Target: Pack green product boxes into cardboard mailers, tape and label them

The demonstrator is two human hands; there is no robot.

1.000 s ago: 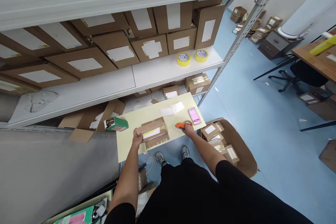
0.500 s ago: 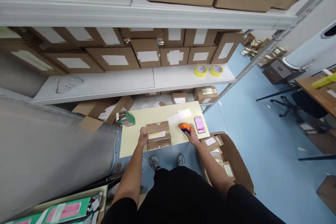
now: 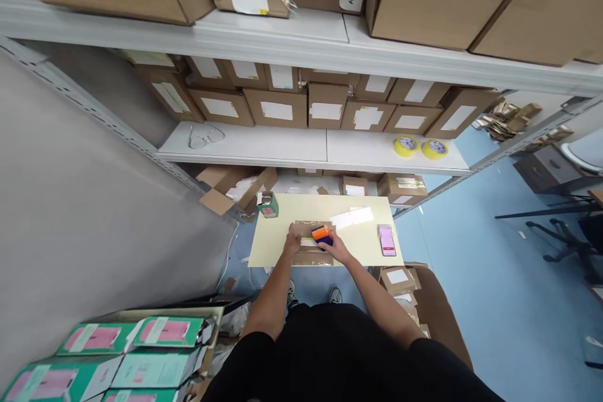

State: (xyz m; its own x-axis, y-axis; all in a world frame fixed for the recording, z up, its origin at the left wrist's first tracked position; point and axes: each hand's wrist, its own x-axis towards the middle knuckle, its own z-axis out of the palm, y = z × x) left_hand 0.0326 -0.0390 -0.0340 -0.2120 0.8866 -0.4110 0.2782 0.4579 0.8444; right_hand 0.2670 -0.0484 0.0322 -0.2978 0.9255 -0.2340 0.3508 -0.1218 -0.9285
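Observation:
A flat cardboard box (image 3: 313,258) with shiny tape and a white label lies on the pale yellow table (image 3: 271,245). My left hand (image 3: 292,240) is closed on its left edge. In my right hand (image 3: 336,247) is an orange and dark blue tape dispenser (image 3: 322,235), held over the box's right half and covering part of the label. Whether the dispenser touches the box, I cannot tell. White paper strips (image 3: 352,218) lie behind my right hand. Farther right is a phone (image 3: 387,242) with a pink screen.
A small green box (image 3: 268,205) stands at the table's back left corner. Two yellow tape rolls (image 3: 406,146) sit on the shelf (image 3: 282,144) beyond. A large carton (image 3: 440,308) with parcels is at my right, green and pink boxes (image 3: 160,330) at my lower left.
My right hand has brought the tape dispenser left, from beside the phone to above the cardboard box. My left hand stays at the box's left edge. The camera view has shifted.

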